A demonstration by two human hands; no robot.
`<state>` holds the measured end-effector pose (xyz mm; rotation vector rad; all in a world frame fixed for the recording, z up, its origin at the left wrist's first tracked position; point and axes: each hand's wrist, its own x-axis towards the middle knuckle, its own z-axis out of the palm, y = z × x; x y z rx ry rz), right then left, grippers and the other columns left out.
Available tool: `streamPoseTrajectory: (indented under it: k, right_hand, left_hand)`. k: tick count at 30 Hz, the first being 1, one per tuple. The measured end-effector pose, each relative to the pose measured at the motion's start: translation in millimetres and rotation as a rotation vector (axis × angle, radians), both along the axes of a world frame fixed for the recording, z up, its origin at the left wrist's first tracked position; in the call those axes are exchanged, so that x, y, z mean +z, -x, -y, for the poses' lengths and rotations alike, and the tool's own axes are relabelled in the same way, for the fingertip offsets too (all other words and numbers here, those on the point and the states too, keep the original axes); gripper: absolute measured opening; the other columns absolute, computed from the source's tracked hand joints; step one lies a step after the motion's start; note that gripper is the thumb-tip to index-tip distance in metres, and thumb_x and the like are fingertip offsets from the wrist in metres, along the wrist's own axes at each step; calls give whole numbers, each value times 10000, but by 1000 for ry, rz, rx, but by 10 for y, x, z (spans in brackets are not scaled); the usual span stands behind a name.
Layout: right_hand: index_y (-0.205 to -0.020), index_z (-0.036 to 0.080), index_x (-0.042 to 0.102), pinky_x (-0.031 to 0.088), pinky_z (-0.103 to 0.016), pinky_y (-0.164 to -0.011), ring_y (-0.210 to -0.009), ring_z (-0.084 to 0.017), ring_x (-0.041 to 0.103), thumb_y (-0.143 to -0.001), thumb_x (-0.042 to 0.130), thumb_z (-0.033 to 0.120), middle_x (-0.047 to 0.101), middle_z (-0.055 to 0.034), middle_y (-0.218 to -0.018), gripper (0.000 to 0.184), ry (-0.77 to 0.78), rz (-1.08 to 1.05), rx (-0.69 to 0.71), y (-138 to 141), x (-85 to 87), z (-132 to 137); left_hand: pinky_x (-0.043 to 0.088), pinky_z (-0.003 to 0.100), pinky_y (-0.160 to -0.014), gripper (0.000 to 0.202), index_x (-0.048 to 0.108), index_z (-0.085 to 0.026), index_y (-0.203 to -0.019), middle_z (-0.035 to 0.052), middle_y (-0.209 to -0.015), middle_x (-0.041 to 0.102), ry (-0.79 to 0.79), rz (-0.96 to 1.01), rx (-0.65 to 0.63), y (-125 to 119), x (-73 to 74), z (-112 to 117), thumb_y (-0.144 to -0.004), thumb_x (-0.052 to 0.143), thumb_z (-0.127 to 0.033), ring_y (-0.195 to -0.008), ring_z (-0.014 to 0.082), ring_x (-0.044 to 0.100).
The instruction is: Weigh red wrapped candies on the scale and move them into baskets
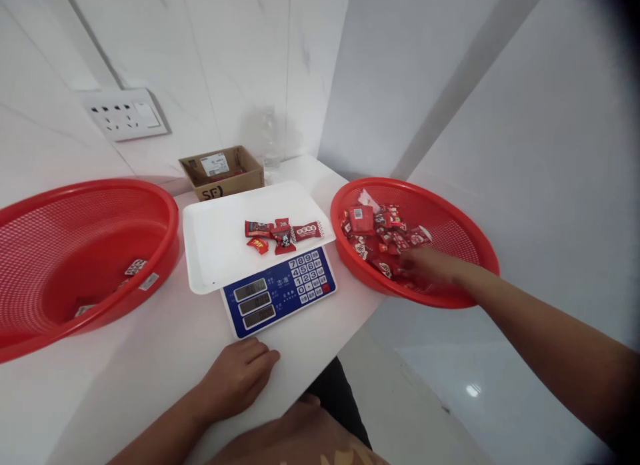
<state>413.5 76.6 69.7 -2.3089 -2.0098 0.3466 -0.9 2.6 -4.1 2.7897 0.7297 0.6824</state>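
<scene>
Cardboard box point(240, 183) lettered "SF" and scale point(280, 293) keyed 0–9 sit beyond our loosely clenched left grip point(244, 372), while red packets point(361, 218) lie beside our right grip point(423, 264), its hold unclear.

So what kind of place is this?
Perhaps a little weighing corner in a shop or workroom, though I can't tell which. There's a digital scale on a white table, red-wrapped packets on its tray, and more in the red basket on the right.
</scene>
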Motion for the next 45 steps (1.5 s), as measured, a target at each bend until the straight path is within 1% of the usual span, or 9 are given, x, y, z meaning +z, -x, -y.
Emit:
streamPoseTrajectory:
  k: [4, 8, 13, 19, 26, 29, 33, 39, 45]
  right_hand:
    - [-625, 181, 573, 367, -248, -554, -601, -155, 552, -715, 596, 123, 643, -48, -686, 109, 165, -2, 49, 8, 188, -44]
    - [-816, 174, 542, 412, -264, -623, -731, -190, 591, -799, 511, 173, 653, -88, -872, 35, 137, 0, -24, -9, 279, -59]
    - [-965, 182, 548, 448, -306, -749, -894, -214, 602, -799, 544, 234, 649, -78, -1008, 174, -1, -56, -100, 124, 347, -69]
    - [-927, 226, 626, 481, -366, -783, -866, -212, 622, -747, 625, 275, 675, -31, -961, 187, -344, -397, 47, 829, 573, -81]
    - [-1092, 229, 599, 475, -353, -794, -926, -210, 595, -816, 565, 232, 637, -53, -1042, 278, -317, -296, 483, 1813, 467, -286]
    - [-1164, 219, 571, 479, -378, -775, -970, -246, 578, -834, 544, 260, 609, -81, -1093, 333, -295, -224, 510, 2013, 439, -358]
    - [-1144, 198, 573, 481, -346, -787, -948, -206, 586, -869, 493, 251, 619, -75, -1044, 291, -461, -358, 466, 1958, 440, -224]
    - [-949, 205, 621, 488, -266, -704, -796, -149, 607, -858, 503, 292, 663, -36, -886, 173, -578, -659, 300, 1673, 24, 374]
    - [-667, 187, 571, 444, -219, -510, -539, -120, 541, -855, 464, 347, 581, 11, -571, 269, -228, -821, 221, 1769, -629, 789]
  left_hand:
    - [440, 256, -537, 168, 555, -157, -948, 39, -688, 602, 3, 11, -8, 13, 4, 3, -851, 422, -126, -614, 147, 558]
    - [438, 259, -539, 165, 550, -162, -954, 39, -699, 606, 14, 19, 0, 11, -7, -2, -850, 428, -124, -617, 148, 559]
    - [436, 253, -535, 172, 558, -162, -937, 34, -673, 592, -7, 13, -9, -3, -4, -9, -857, 410, -131, -607, 143, 552]
    - [413, 268, -524, 155, 553, -152, -920, 38, -665, 584, -8, -14, -17, -10, 18, 4, -839, 427, -111, -596, 155, 531]
    - [406, 271, -520, 177, 559, -158, -898, 40, -654, 573, -29, -42, -2, -27, 45, 20, -832, 402, -107, -592, 159, 523]
    - [402, 275, -511, 183, 560, -157, -893, 43, -647, 571, -39, -48, -1, -27, 58, 25, -827, 397, -108, -583, 161, 515]
    - [400, 267, -508, 186, 559, -161, -889, 38, -638, 570, -47, -36, 3, -23, 77, 26, -825, 394, -102, -573, 152, 513]
    - [389, 274, -505, 160, 539, -163, -887, 24, -612, 563, -64, -12, -28, -16, 74, 24, -818, 411, -99, -546, 149, 510]
    - [390, 270, -499, 162, 524, -156, -921, 26, -597, 573, -99, -3, -64, -25, 123, 46, -814, 422, -91, -529, 144, 514]
